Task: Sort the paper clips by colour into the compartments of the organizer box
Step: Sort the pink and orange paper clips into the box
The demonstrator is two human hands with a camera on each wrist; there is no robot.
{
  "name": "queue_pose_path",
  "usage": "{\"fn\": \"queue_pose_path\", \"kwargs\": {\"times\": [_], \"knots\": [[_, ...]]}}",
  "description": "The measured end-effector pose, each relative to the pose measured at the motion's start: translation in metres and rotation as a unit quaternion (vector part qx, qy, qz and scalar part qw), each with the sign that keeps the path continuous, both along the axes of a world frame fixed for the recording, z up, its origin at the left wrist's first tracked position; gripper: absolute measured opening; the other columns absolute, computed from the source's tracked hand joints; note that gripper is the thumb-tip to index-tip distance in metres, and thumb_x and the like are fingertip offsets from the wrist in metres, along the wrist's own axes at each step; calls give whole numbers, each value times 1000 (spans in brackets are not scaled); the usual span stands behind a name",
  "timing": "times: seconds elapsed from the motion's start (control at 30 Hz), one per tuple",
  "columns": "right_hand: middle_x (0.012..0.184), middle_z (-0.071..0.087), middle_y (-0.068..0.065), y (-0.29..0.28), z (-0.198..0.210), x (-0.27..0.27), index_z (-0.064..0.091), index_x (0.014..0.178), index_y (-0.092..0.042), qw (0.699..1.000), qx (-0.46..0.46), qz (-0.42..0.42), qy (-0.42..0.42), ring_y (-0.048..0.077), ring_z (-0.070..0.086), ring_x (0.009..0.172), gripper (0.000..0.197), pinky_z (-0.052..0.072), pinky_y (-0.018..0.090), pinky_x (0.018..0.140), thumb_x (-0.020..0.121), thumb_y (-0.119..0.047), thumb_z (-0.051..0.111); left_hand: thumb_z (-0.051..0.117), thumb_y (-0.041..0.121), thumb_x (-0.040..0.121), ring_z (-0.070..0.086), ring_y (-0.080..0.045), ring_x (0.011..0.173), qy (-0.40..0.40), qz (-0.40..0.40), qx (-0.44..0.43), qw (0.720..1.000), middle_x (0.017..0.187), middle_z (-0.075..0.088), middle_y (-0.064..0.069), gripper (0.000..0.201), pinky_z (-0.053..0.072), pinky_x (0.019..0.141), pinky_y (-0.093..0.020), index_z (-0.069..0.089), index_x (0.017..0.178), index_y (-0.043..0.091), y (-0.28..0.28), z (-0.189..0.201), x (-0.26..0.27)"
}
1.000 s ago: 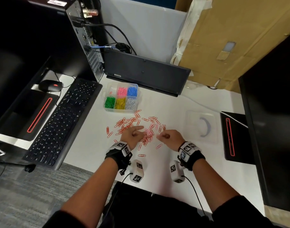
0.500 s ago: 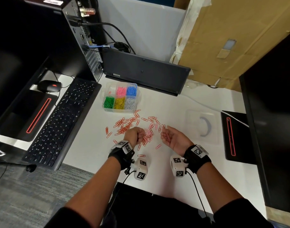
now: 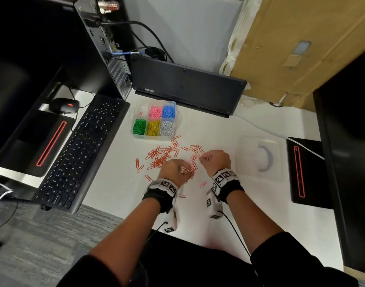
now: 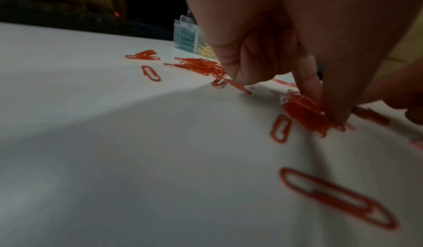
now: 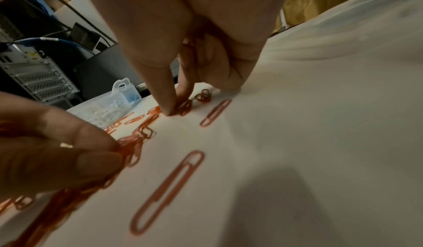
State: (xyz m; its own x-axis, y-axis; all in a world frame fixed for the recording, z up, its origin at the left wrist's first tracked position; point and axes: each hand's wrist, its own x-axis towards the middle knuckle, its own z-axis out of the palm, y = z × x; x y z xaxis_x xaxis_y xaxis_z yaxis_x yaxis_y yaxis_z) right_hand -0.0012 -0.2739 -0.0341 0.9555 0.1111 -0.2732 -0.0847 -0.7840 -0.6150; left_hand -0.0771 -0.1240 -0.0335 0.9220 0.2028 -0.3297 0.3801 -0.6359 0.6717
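Turning palm-down again, the right hand (image 3: 215,161) pinches at red paper clips (image 3: 163,155) mid-frame on the desk (image 3: 219,129); the left hand (image 3: 174,169) clutches a bunch. Red's compartment in the organizer box (image 3: 154,121), upper centre, awaits filling.

Black sleeves pushed up past elbows | black wrist straps (image 3: 156,198) topped with white bands of black square markers | white camera blocks (image 3: 213,206) hung under both wrists, same markers | thin black cables trailing near, toward torso | forearms bare
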Motion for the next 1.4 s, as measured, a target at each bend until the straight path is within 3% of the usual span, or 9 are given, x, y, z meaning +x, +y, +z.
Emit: {"fn": "queue_pose_path", "kwargs": {"times": [0.2, 0.33, 0.63, 0.77, 0.87, 0.97, 1.03, 1.27, 1.4], "knots": [[88, 74, 3, -3, -2, 7, 76, 84, -10, 997, -18, 64, 31, 20, 67, 87, 18, 52, 25, 72, 88, -26, 69, 75, 30, 81, 49, 4, 57, -13, -16, 12, 1000, 69, 61, 15, 10, 37, 60, -11, 77, 85, 21, 0, -5, -2], [74, 70, 1, -15, -6, 3, 73, 84, -12, 972, 172, -8, 158, 18, 65, 71, 12, 56, 30, 67, 88, -23, 70, 77, 26, 81, 53, 3, 58, -3, 7, -28, 1000, 65, 59, 21, 7, 36, 56, -4, 75, 83, 20, 12, -9, -6], [77, 57, 3, -32, -1, -13, 62, 122, 1, 710, 566, -200, 367, 9, 50, 64, 32, 46, 17, 56, 91, 0, 57, 76, 28, 81, 43, 4, 54, -18, -17, 8, 1000, 60, 49, 23, 10, 29, 52, -7, 72, 83, 19, 33, -5, -14], [78, 50, 8, -29, 8, -17, 62, 98, 0, 633, 625, -208, 407, 15, 51, 61, 19, 47, 22, 54, 82, -4, 51, 73, 37, 82, 50, -6, 63, 10, -34, 51, 998, 70, 58, 10, 18, 39, 61, -19, 71, 84, 19, 39, -2, -14], [73, 50, 7, -22, 12, -20, 60, 81, -6, 686, 565, -196, 413, 15, 47, 59, 16, 42, 23, 51, 90, -15, 50, 70, 40, 84, 54, -12, 69, 25, -29, 57, 998, 75, 60, 4, 21, 42, 66, -23, 68, 82, 19, 43, -1, -15], [62, 49, 1, -18, 1, -21, 68, 80, -1, 893, 328, -89, 293, 12, 43, 54, 34, 39, 23, 51, 89, -34, 68, 69, 40, 85, 55, -12, 67, 13, -10, 66, 998, 72, 59, 6, 23, 38, 63, -21, 62, 75, 21, 50, -2, -17], [64, 61, -7, -14, -5, -25, 76, 79, -7, 977, 136, 13, 163, 7, 54, 59, 29, 45, 21, 62, 79, -35, 79, 70, 37, 85, 58, -14, 68, 2, 3, 77, 997, 72, 61, 7, 20, 40, 62, -21, 62, 74, 22, 53, -1, -19], [95, 75, 1, 5, 3, -36, 79, 90, -13, 997, 9, 62, 43, 18, 69, 88, 17, 55, 26, 80, 81, -28, 77, 74, 40, 81, 51, -8, 72, -34, -120, 89, 988, 82, 59, 13, 17, 41, 71, -21, 75, 90, 25, 35, 7, -20], [83, 71, -2, 0, 3, -32, 77, 89, -10, 992, 4, 104, 69, 10, 64, 70, 19, 52, 17, 66, 86, -28, 72, 71, 34, 84, 58, -13, 79, -5, -131, 98, 987, 90, 68, 6, 11, 47, 75, -24, 74, 88, 25, 30, 4, -15]]}}
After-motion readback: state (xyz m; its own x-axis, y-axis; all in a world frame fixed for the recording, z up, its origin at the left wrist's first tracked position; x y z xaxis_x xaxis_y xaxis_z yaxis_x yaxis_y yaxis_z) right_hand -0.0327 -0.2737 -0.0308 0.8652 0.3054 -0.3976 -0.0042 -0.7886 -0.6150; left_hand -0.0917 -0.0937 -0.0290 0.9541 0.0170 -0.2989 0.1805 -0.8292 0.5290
